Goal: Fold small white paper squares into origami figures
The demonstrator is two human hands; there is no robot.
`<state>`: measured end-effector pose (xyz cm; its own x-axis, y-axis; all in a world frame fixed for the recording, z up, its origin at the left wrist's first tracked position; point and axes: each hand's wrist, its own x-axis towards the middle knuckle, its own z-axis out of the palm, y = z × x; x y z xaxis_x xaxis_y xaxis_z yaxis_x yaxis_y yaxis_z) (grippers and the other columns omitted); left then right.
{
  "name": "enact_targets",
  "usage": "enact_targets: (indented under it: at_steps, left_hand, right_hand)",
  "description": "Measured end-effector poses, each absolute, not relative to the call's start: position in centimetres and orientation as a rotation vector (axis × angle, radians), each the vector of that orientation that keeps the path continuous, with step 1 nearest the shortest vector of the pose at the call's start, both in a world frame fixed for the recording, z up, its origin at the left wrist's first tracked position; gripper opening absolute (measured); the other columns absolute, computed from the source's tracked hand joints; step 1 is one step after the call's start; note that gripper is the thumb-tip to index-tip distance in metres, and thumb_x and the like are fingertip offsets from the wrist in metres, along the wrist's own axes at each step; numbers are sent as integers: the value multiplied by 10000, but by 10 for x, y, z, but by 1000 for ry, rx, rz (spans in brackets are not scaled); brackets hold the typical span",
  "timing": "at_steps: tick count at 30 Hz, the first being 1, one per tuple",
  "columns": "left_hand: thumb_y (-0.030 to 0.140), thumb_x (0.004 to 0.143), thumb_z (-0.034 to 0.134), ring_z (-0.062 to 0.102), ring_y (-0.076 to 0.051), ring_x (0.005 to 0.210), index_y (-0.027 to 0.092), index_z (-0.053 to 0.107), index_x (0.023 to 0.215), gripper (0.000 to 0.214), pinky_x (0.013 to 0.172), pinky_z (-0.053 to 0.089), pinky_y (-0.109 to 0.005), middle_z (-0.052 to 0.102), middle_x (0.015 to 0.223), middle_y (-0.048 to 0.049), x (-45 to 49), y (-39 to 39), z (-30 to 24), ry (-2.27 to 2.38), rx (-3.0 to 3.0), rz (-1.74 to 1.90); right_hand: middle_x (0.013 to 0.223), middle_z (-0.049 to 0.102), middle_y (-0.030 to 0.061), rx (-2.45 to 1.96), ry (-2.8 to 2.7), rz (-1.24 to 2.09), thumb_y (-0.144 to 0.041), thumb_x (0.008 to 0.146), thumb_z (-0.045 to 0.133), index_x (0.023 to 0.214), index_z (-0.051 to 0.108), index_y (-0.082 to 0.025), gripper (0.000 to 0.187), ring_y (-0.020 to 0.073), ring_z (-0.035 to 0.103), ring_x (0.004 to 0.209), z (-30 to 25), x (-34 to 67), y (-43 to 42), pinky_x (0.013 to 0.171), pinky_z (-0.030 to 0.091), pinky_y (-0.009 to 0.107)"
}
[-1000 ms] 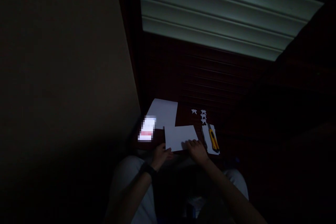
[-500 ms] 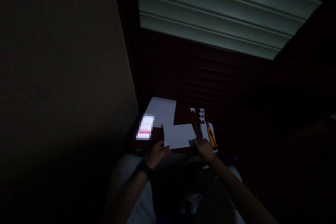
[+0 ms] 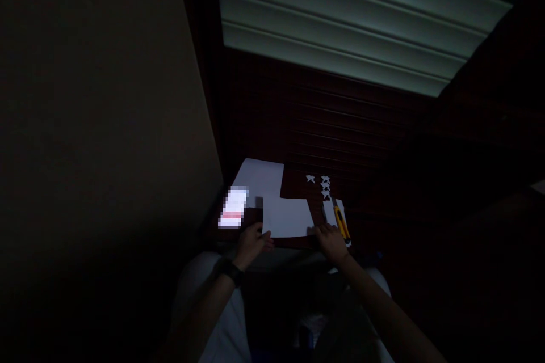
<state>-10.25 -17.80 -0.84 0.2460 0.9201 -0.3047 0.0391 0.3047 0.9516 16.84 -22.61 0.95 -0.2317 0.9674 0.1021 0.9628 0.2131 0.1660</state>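
The white sheet [image 3: 287,218], plain and four-sided, lies near the 6 o'clock edge of the bench [image 3: 294,186], long axis running 9 to 3 o'clock. Fingers [image 3: 324,228] of the left hand [image 3: 251,243] and right hand [image 3: 332,244] contact its 7 and 4 o'clock corners; grip cannot be determined. Bare surface extends at 1 o'clock.
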Motion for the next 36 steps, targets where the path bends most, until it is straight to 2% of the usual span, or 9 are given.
enact_targets:
  at_steps: [2, 4, 7, 10, 13, 17, 22, 27, 36]
  left_hand:
    - [316, 772, 638, 684, -200, 568, 132, 512, 1048, 355, 546, 556, -312, 689, 674, -64, -108, -173, -7, 1150, 1119, 762]
    - [325, 772, 638, 686, -206, 582, 123, 531, 1045, 356, 546, 552, -312, 697, 697, -80, -111, -168, -5, 1140, 1164, 711]
    - [319, 782, 626, 685, -205, 593, 117, 565, 1034, 329, 569, 548, -318, 698, 708, -85, -113, -163, -3, 1179, 1253, 665]
    - [306, 810, 592, 686, -257, 788, 103, 545, 1129, 381, 741, 530, -402, 698, 836, -136, -111, -168, 0, 1309, 1349, 703]
    - [299, 874, 493, 482, -307, 1202, 134, 434, 1311, 470, 1023, 324, -490, 557, 1231, -194, -101, -187, 4, 1441, 1545, 823]
    - [273, 910, 413, 251, -285, 1358, 185, 399, 1366, 464, 1105, 194, -487, 355, 1452, -100, -76, -216, 3, 1325, 2510, 764]
    - [316, 919, 400, 235, -264, 1368, 155, 320, 1410, 523, 1115, 178, -486, 334, 1464, -99, -64, -221, -15, 1261, 2766, 609]
    - [323, 925, 383, 280, -257, 1352, 192, 393, 1377, 471, 1112, 197, -468, 405, 1426, -76, -86, -212, -17, 1221, 2762, 558]
    - [309, 909, 399, 326, -278, 1328, 166, 442, 1351, 467, 1098, 225, -481, 410, 1415, -106, -118, -213, -15, 1318, 2708, 568]
  right_hand:
    - [944, 631, 137, 1984, 2410, 316, -149, 875, 448, 1020, 576, -154, 193, 266, 539, 937, 10, 163, -232, 817, 367, 390]
    - [1065, 611, 166, 2018, 2419, 328, -211, 885, 440, 1108, 560, -135, 265, 292, 515, 1025, 7, 151, -240, 867, 359, 419]
    - [1394, 417, 133, 2025, 2545, 360, -319, 923, 375, 1386, 335, -173, 488, 297, 326, 1286, -8, 128, -251, 1019, 256, 454]
    - [1488, 278, 106, 2033, 2643, 373, -401, 928, 358, 1446, 211, -196, 576, 295, 193, 1368, -27, 113, -255, 1069, 177, 497]
    - [1510, 211, 114, 2062, 2631, 356, -434, 917, 383, 1456, 174, -205, 621, 306, 156, 1381, -36, 110, -252, 1077, 153, 520]
    - [1531, 135, 78, 2061, 2617, 337, -461, 907, 402, 1450, 159, -313, 613, 319, 138, 1384, -30, 113, -247, 1071, 134, 554]
    - [1536, 114, 70, 2017, 2637, 341, -461, 903, 420, 1440, 165, -359, 603, 330, 129, 1383, -25, 114, -245, 1060, 135, 572]
    - [1531, 144, 72, 2025, 2625, 356, -465, 902, 424, 1434, 203, -352, 587, 332, 142, 1381, -25, 115, -246, 1058, 139, 573]
    - [1530, 149, 66, 2015, 2626, 334, -458, 913, 403, 1434, 208, -343, 568, 315, 139, 1384, -25, 118, -246, 1063, 139, 568]
